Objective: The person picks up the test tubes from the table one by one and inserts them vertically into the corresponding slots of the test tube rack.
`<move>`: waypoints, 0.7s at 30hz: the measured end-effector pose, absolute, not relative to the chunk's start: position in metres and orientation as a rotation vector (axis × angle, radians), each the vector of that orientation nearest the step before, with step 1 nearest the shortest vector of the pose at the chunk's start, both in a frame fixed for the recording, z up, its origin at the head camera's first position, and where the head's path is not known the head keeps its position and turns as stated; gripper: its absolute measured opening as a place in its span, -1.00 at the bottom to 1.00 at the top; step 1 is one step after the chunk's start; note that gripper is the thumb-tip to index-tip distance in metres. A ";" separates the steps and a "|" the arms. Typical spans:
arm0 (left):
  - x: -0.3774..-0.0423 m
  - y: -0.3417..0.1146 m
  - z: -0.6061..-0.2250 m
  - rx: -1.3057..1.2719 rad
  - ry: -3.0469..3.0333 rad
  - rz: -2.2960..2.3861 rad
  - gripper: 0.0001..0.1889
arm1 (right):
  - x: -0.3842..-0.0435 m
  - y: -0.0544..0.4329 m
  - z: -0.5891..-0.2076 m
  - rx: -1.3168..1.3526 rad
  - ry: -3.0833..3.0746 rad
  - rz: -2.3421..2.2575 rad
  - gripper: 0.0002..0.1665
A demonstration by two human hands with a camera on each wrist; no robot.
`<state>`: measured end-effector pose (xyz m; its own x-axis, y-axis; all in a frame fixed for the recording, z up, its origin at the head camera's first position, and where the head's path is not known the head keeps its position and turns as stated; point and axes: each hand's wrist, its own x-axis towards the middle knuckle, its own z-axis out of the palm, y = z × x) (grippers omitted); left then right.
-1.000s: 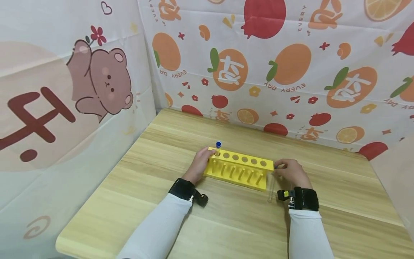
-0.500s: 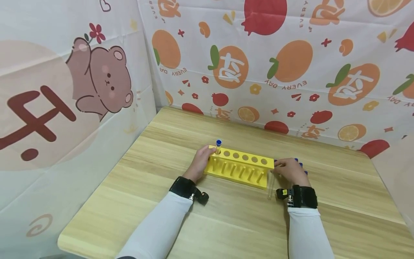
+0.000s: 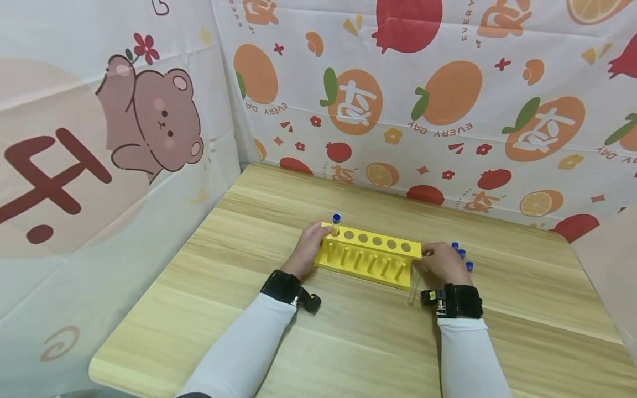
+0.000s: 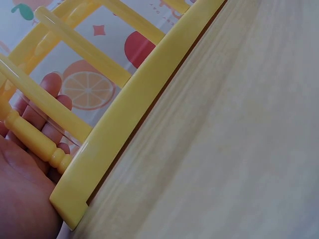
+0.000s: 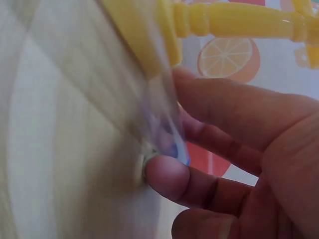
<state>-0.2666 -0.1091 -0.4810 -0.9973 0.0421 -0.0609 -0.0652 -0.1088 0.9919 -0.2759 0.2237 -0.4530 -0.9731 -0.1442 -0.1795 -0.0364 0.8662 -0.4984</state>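
Both arms [image 3: 239,348] reach forward, left hand [image 3: 304,251] gripping, right hand [image 3: 447,264] pinching with bent fingers [image 5: 167,177].

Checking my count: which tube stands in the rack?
The tube in the end hole beside the left hand; the other visible tubes are outside the rack.

Clear tube [image 5: 163,102] blurred in right-wrist view

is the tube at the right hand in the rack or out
Out: the right hand pinches the tube beside the yellow rack, in none of its holes.
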 end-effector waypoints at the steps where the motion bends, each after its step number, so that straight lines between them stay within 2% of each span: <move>1: -0.267 -0.109 -0.481 -0.026 2.051 2.286 -0.79 | -0.276 0.223 -0.453 -0.136 2.833 -0.744 -0.75; 15: -0.268 -0.110 -0.484 -0.018 2.059 2.285 -0.75 | -0.276 0.227 -0.446 -0.010 2.905 -0.865 -0.75; 21: -0.269 -0.110 -0.486 -0.021 2.064 2.282 -0.75 | -0.273 0.227 -0.441 0.075 2.941 -0.962 -0.69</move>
